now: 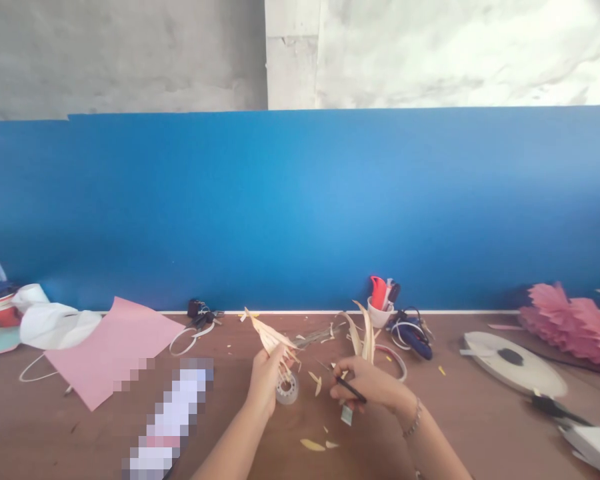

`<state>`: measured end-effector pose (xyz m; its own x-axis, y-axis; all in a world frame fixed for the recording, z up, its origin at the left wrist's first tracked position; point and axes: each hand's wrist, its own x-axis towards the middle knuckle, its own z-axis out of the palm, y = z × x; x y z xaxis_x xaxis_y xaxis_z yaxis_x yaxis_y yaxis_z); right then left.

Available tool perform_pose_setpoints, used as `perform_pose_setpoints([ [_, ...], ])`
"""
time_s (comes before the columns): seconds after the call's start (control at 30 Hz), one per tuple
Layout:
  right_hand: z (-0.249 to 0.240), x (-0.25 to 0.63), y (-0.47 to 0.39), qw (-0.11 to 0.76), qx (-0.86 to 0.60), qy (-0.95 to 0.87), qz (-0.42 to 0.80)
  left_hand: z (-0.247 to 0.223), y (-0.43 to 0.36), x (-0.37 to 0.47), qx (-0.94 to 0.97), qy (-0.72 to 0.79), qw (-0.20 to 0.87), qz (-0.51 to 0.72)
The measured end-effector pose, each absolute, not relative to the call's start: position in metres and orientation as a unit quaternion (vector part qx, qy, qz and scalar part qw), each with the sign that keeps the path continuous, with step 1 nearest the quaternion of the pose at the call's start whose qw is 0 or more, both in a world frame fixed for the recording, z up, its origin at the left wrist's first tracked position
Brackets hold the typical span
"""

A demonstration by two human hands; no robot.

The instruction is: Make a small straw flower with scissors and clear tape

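Note:
My left hand [269, 377] is closed around a bunch of pale dried husk strips [267, 335], their pointed tips fanning up and away. Just under its fingers a roll of clear tape [287, 389] lies on the table. To the right, my right hand [367, 383] is closed on what look like black-handled scissors [351, 389], their thin blade pointing left toward the husk without touching it. Behind that hand more long husk strips [368, 333] rise up. Small cut husk scraps [312, 445] lie scattered between and below the hands.
Beyond the brown table [240, 427] stands a blue partition [280, 207]. A white cup [380, 312] holds red and dark items. Pink paper [115, 353] and a pixelated object [173, 420] lie left; a white disc [515, 363] and pink ruffled paper [570, 323] are right.

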<state>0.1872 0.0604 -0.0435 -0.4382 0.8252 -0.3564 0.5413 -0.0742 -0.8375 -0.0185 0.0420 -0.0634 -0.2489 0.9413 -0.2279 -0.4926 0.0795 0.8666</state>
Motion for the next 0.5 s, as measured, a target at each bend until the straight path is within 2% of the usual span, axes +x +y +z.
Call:
perform_pose_setpoints([
  [0.17, -0.053, 0.171, 0.068, 0.289, -0.536, -0.618, 0.498, -0.065, 0.043, -0.022, 0.280, 0.485, 0.544, 0.624],
  [0.23, -0.054, 0.163, 0.066, 0.299, -0.544, -0.599, 0.505, -0.063, 0.042, -0.021, 0.279, 0.487, 0.540, 0.627],
  [0.33, -0.051, 0.153, 0.056, 0.233, -0.534, -0.567, 0.582, -0.058, 0.041, -0.022, 0.250, 0.480, 0.520, 0.661],
  [0.43, -0.047, 0.141, 0.042, 0.117, -0.447, -0.537, 0.705, -0.054, 0.041, -0.025, 0.226, 0.469, 0.484, 0.703],
  [0.5, -0.047, 0.133, 0.036, 0.060, -0.413, -0.528, 0.740, -0.052, 0.042, -0.028, 0.222, 0.464, 0.473, 0.715],
])
